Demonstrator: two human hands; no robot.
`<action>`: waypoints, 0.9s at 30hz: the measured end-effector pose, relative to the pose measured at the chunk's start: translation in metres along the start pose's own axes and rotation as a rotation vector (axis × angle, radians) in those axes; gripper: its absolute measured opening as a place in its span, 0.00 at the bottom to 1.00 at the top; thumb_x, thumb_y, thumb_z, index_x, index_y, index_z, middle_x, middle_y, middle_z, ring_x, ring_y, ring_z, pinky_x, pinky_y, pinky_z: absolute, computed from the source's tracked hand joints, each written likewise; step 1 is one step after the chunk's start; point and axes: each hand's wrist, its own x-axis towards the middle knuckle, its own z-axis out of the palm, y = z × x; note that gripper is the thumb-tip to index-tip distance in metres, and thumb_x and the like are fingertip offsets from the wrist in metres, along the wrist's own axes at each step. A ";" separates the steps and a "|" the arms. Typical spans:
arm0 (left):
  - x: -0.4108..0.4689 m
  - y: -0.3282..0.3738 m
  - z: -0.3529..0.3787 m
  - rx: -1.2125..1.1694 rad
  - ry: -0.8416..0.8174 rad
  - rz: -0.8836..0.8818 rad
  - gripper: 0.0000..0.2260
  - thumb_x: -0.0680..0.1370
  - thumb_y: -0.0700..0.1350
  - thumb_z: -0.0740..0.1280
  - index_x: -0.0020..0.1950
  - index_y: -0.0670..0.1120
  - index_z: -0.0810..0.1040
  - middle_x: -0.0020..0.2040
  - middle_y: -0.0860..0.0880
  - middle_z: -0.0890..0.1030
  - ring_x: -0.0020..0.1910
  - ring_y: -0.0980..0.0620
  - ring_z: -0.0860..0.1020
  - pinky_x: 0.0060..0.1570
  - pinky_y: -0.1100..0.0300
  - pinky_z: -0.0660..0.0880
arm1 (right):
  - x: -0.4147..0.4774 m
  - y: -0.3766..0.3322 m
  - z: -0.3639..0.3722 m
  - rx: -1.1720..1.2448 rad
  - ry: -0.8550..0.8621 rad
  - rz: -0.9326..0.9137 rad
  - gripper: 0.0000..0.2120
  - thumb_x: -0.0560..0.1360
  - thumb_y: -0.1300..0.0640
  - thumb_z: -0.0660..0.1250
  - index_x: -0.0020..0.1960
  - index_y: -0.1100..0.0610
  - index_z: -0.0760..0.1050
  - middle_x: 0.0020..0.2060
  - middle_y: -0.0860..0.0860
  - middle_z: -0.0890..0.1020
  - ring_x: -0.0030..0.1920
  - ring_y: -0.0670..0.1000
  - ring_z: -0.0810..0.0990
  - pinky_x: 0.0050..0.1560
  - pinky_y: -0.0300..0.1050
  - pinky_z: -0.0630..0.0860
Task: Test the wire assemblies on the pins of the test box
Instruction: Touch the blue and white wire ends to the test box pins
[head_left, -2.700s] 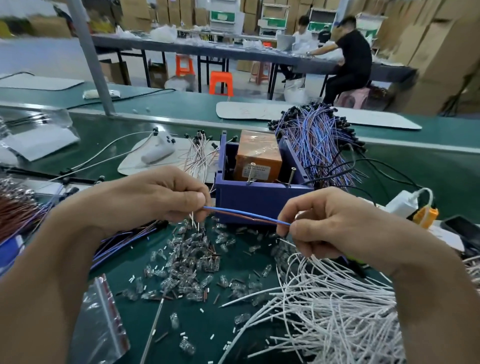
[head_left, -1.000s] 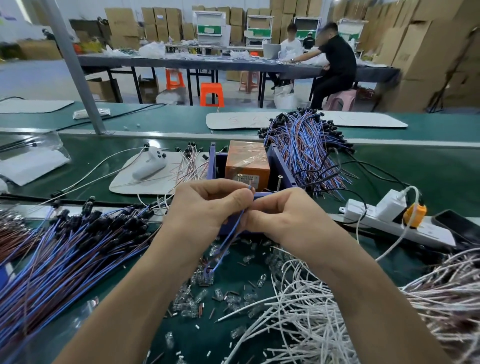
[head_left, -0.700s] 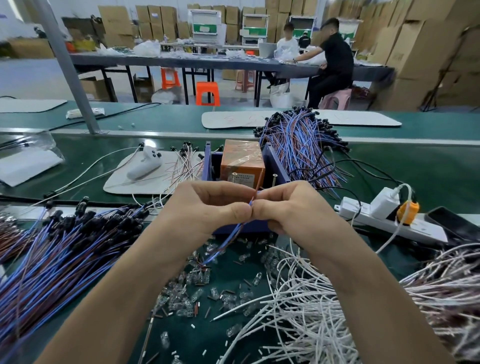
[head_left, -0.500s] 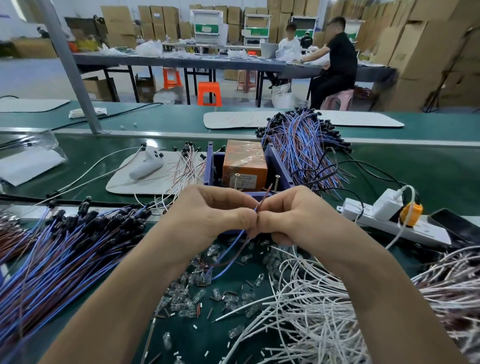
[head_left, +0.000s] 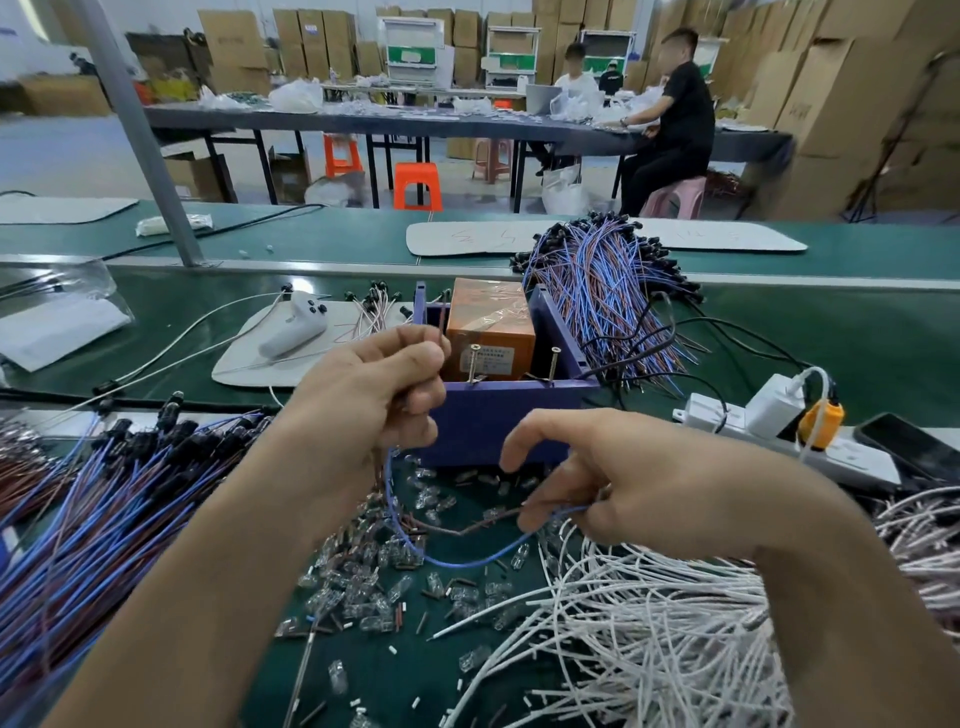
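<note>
**Wire end up near the pins, no contact yet**

Left hand (head_left: 374, 395) is raised with fingers curled, pinching one end of the wire assembly (head_left: 457, 561). A short brown tip pokes up out of the pinch, roughly upright. Right hand (head_left: 613, 483) sits lower, in front of the test box (head_left: 498, 415), pinching the other end with its index finger sticking out loose. The blue and brown strands sag in a U between the two hands.

Key relation: the left pin (head_left: 471, 364) stands just right of the left hand's tip, apart from it. The right pin (head_left: 555, 364) is further right on the same front rim, above and beyond the right hand. The left hand is the nearer one to a pin. My guess at the next move: each end goes across to its own pin, and the right end has to rise.

Containers: the test box is open-topped and holds an orange block (head_left: 491, 322) in clear film, with both pins upright at its front edge. Loose clear connectors (head_left: 363, 571) lie under the wire loop, not in anything. White wires (head_left: 649, 623) are heaped to the right, a blue-brown bundle (head_left: 104, 509) to the left
</note>
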 end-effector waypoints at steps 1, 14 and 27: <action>0.000 -0.001 0.000 0.024 -0.030 0.000 0.08 0.82 0.37 0.64 0.44 0.44 0.79 0.27 0.50 0.68 0.21 0.57 0.64 0.26 0.64 0.57 | -0.003 -0.001 -0.001 0.000 0.017 0.019 0.31 0.70 0.75 0.60 0.54 0.40 0.77 0.46 0.40 0.88 0.36 0.47 0.82 0.39 0.54 0.78; -0.004 -0.032 0.035 0.186 -0.085 0.045 0.10 0.84 0.39 0.62 0.45 0.46 0.78 0.38 0.51 0.83 0.45 0.53 0.84 0.49 0.55 0.84 | -0.009 -0.013 -0.004 -0.141 0.292 0.050 0.20 0.70 0.68 0.64 0.45 0.45 0.85 0.32 0.41 0.86 0.31 0.41 0.84 0.34 0.34 0.79; -0.005 -0.034 0.035 0.255 -0.151 -0.033 0.10 0.86 0.39 0.58 0.46 0.45 0.73 0.30 0.48 0.81 0.19 0.58 0.63 0.20 0.66 0.60 | 0.005 -0.016 0.004 0.137 0.627 -0.180 0.13 0.66 0.59 0.78 0.45 0.48 0.77 0.37 0.45 0.87 0.35 0.47 0.86 0.43 0.48 0.84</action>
